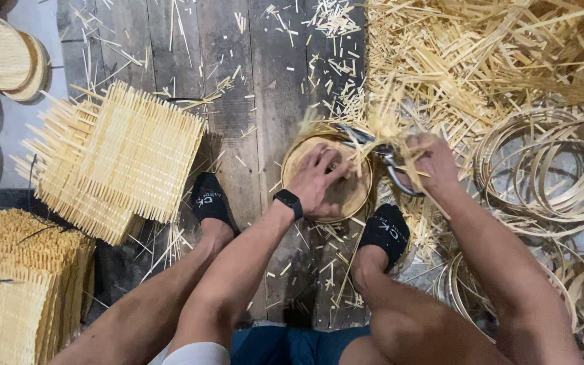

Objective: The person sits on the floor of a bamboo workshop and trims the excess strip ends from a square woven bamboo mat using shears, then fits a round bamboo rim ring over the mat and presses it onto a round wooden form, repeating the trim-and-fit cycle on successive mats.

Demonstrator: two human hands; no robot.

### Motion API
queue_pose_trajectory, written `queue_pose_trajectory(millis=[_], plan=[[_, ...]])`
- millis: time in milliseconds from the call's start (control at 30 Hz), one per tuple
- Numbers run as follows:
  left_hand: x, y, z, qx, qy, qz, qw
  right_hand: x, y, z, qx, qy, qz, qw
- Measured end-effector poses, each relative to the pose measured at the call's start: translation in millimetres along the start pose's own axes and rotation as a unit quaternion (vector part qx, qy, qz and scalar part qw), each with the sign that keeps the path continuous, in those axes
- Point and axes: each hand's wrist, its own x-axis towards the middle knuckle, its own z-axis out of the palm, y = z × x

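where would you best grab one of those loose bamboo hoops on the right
Probably by the thin pale bamboo hoop's upper rim, from above: the hoops lie flat and overlapping on the grey plank floor, so a pinch across the band's edge should lift one free.

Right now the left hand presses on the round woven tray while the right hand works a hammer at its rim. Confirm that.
Not a hammer. The head view shows the right hand working scissors at the rim. The left hand does press on the round woven tray.
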Motion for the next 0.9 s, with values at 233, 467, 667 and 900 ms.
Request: queue_pose_trajectory(millis=[233,467,667,900], plan=[[4.2,30.3,17.5,0.004,0.116,-0.219,0.969,4.4,2.7,1.9,0.049,0.007,-0.017,0.999],[15.7,54.8,43.0,0.002,0.167,-0.337,0.927,6.4,-10.1,13.0,-0.054,0.127,-0.016,0.99],[6.4,43.4,27.6,0.005,0.132,-0.249,0.96,-0.4,6.3,-2.8,0.029,-0.04,0.008,0.999],[0.0,26.9,17.9,0.014,0.043,-0.14,0.989,0.1,0.9,-3.5,-0.034,0.077,-0.022,0.996]])
